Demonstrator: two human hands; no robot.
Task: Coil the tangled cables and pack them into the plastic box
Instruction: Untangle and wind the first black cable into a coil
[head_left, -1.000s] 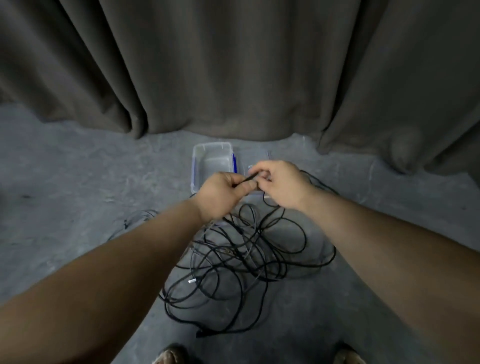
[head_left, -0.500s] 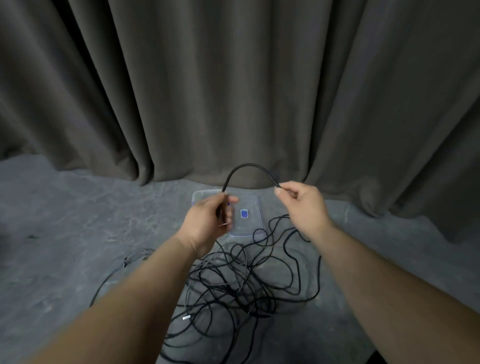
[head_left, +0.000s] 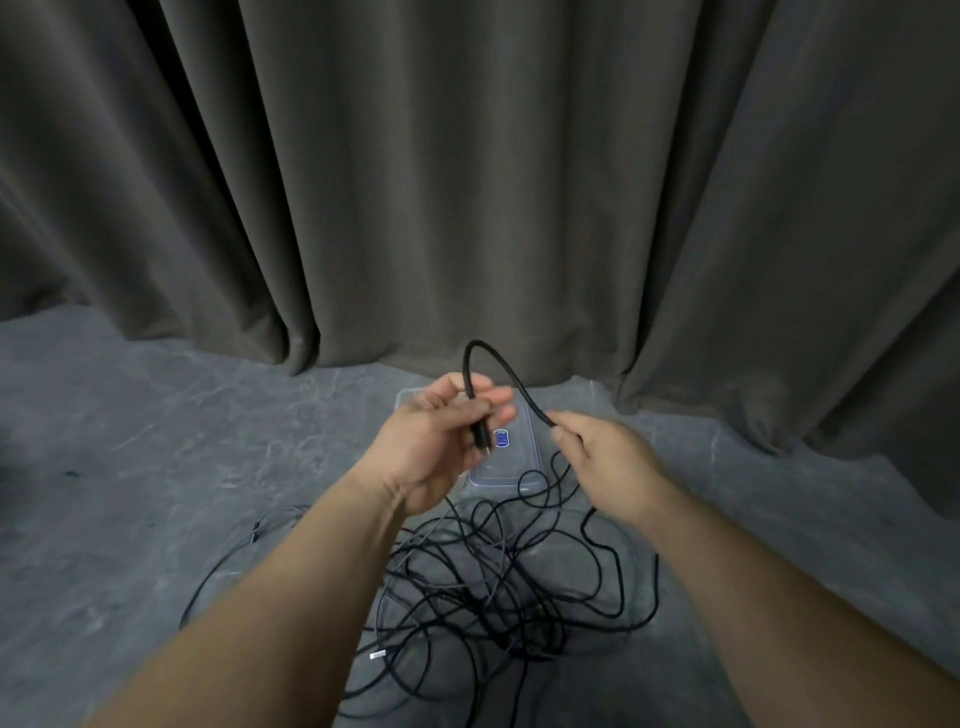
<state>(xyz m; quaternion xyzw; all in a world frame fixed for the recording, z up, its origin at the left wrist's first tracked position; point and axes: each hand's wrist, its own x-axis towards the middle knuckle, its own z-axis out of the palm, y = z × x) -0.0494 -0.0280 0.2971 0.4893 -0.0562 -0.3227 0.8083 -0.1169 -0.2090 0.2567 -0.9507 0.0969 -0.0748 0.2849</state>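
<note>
Left hand (head_left: 436, 441) and right hand (head_left: 602, 457) each pinch one black cable (head_left: 498, 364), fingers curled around it, arching at twelve o'clock above the tangled cables (head_left: 498, 587) on the floor (head_left: 130, 467).

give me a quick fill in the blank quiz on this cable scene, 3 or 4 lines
1. The left hand and the right hand both hold one black ____ that arches between them.
2. The tangled cables lie on the grey ____.
3. The clear plastic lid carries a ____ sticker.
4. Behind everything hangs a dark ____.

Missing words: cable; floor; blue; curtain
</note>
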